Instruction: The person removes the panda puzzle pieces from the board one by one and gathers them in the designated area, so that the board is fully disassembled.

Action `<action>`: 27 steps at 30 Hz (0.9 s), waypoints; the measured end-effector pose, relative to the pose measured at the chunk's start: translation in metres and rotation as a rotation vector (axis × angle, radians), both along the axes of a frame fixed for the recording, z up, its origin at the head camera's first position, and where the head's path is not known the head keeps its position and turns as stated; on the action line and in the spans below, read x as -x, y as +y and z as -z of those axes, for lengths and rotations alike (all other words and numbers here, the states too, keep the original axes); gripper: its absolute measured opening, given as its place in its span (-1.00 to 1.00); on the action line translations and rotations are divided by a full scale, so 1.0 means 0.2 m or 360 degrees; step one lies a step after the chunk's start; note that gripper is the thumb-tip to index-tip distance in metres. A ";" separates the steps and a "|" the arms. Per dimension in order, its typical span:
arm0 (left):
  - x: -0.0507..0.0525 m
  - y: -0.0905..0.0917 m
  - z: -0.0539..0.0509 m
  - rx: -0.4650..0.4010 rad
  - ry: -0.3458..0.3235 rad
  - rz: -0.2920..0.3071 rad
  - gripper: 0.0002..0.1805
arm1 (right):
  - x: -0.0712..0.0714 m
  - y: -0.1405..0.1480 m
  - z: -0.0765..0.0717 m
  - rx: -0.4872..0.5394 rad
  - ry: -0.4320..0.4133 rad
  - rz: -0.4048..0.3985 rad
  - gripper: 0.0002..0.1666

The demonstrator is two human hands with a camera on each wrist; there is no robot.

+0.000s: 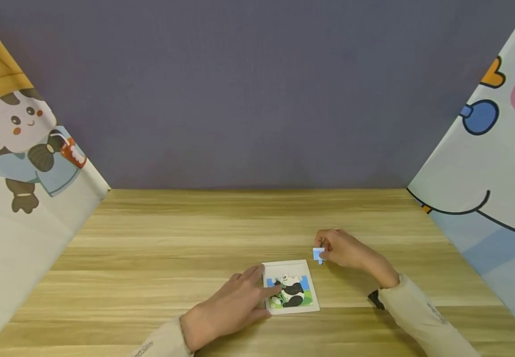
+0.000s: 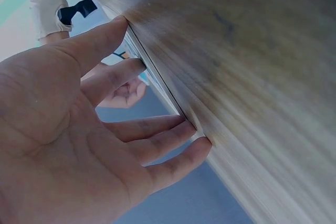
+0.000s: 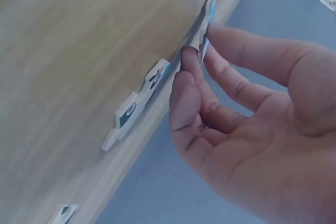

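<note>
A white-framed puzzle tray (image 1: 294,312) lies on the wooden table, its lower part filled with a panda picture (image 1: 294,293) and its upper part bare. The left hand (image 1: 232,302) rests on its left side, index finger extended over the picture; in the left wrist view the left hand (image 2: 100,124) has its fingertips at the tray's edge. Right of the tray's top corner, the right hand (image 1: 344,250) pinches a light-blue puzzle piece (image 1: 318,255) between thumb and fingers. The right wrist view shows the right hand (image 3: 247,114) gripping that piece (image 3: 206,27) by its edges.
In the right wrist view, a piece with black-and-white print (image 3: 134,107) lies on the table below the pinched one, and another piece (image 3: 65,212) is partly visible at the bottom edge. A grey wall (image 1: 257,99) stands behind the table, with cartoon-printed panels at both sides.
</note>
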State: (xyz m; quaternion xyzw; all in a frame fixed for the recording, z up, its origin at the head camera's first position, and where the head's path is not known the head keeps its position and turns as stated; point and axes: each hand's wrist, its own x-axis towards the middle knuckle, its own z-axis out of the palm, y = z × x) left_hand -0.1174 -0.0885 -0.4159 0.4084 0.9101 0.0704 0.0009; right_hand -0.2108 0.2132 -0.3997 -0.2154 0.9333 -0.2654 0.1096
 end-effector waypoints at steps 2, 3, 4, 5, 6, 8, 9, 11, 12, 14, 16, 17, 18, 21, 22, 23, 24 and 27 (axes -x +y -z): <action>0.00 0.00 0.00 -0.0002 -0.0004 0.0001 -0.43 | -0.01 0.00 0.00 -0.0002 0.0011 0.0015 -0.84; 0.00 0.00 0.00 0.0000 -0.0005 0.0002 -0.43 | -0.01 0.00 -0.01 -0.0006 0.0018 0.0019 -0.84; 0.00 0.00 -0.01 0.0002 -0.0006 0.0002 -0.43 | -0.01 -0.01 -0.01 -0.0011 0.0022 0.0022 -0.84; 0.00 0.00 -0.01 0.0004 -0.0005 0.0003 -0.43 | -0.02 -0.01 -0.01 -0.0016 0.0028 0.0027 -0.84; 0.00 0.00 -0.01 0.0006 -0.0001 0.0003 -0.43 | -0.02 -0.01 -0.01 -0.0032 0.0043 0.0031 -0.84; 0.00 0.00 -0.01 0.0010 0.0004 0.0005 -0.43 | -0.03 -0.02 -0.01 -0.0077 0.0099 0.0020 -0.84; 0.00 0.00 -0.01 0.0012 0.0005 0.0006 -0.43 | -0.03 -0.02 -0.01 -0.0099 0.0130 0.0020 -0.84; 0.00 0.00 -0.01 0.0011 -0.0004 0.0005 -0.43 | -0.04 -0.03 -0.01 -0.0144 0.0191 0.0021 -0.83; 0.00 0.00 -0.01 0.0011 -0.0008 0.0006 -0.43 | -0.04 -0.03 0.00 -0.0164 0.0220 0.0023 -0.82; 0.00 -0.01 -0.01 0.0010 -0.0017 0.0005 -0.43 | -0.05 -0.03 0.00 -0.0177 0.0248 0.0022 -0.82; 0.00 -0.01 -0.01 0.0008 -0.0024 0.0002 -0.43 | -0.06 -0.03 0.00 -0.0174 0.0244 0.0029 -0.82; 0.00 -0.01 -0.01 0.0007 -0.0025 0.0002 -0.43 | -0.06 -0.03 0.00 -0.0172 0.0241 0.0027 -0.83; 0.00 -0.01 -0.01 0.0006 -0.0024 0.0005 -0.43 | -0.06 -0.04 0.00 -0.0174 0.0242 0.0027 -0.83; 0.00 -0.01 -0.02 0.0000 -0.0034 0.0014 -0.42 | -0.06 -0.04 0.00 -0.0190 0.0284 0.0018 -0.84; 0.00 -0.01 -0.02 -0.0005 -0.0039 0.0021 -0.42 | -0.06 -0.04 0.00 -0.0191 0.0328 0.0009 -0.85; 0.01 -0.01 -0.02 -0.0006 -0.0042 0.0029 -0.42 | -0.06 -0.04 -0.01 -0.0189 0.0377 0.0003 -0.86; 0.01 -0.02 -0.02 -0.0006 -0.0048 0.0036 -0.42 | -0.06 -0.04 -0.01 -0.0180 0.0427 -0.0007 -0.87; 0.02 -0.02 -0.03 -0.0009 -0.0069 0.0045 -0.40 | -0.07 -0.06 -0.04 -0.0128 0.0545 -0.0050 -0.89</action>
